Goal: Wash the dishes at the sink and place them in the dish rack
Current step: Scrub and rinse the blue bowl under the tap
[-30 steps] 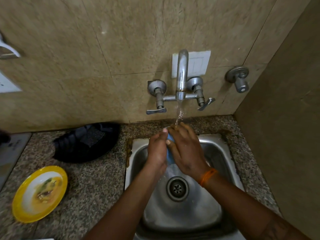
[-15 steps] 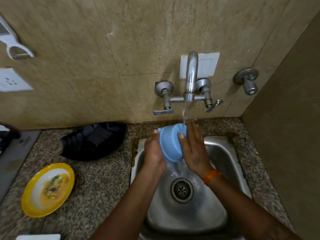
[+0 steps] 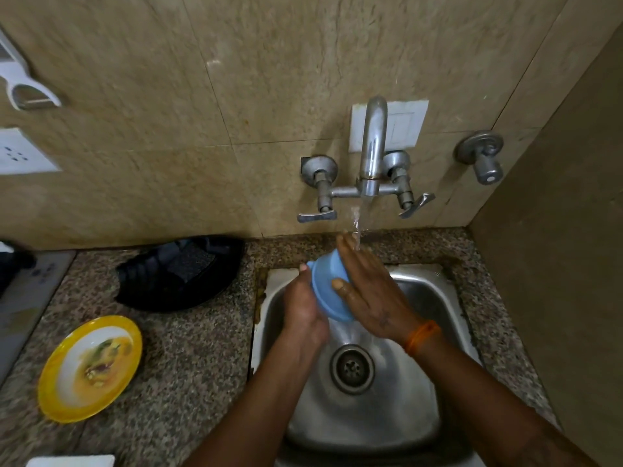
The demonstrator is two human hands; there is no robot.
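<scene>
A small blue bowl (image 3: 326,285) is held on its side over the steel sink (image 3: 435,305), just under the running tap (image 3: 372,156). My left hand (image 3: 305,311) grips it from the left, thumb up at the rim. My right hand (image 3: 367,291) lies over its right side with fingers straight, thumb pressing the bowl's outer wall, and the water stream falls on those fingers. A yellow-rimmed plate (image 3: 89,367) with food residue sits on the granite counter at the left.
A black dish rack (image 3: 178,273) lies on the counter against the wall, left of the sink. A white object (image 3: 70,461) shows at the bottom edge. Wall tiles rise behind, a side wall stands right of the sink, and a second valve (image 3: 482,156) juts out.
The bowl was hidden between both hands a second ago; it has turned so its blue outside shows. My right hand has slid over its right side under the stream.
</scene>
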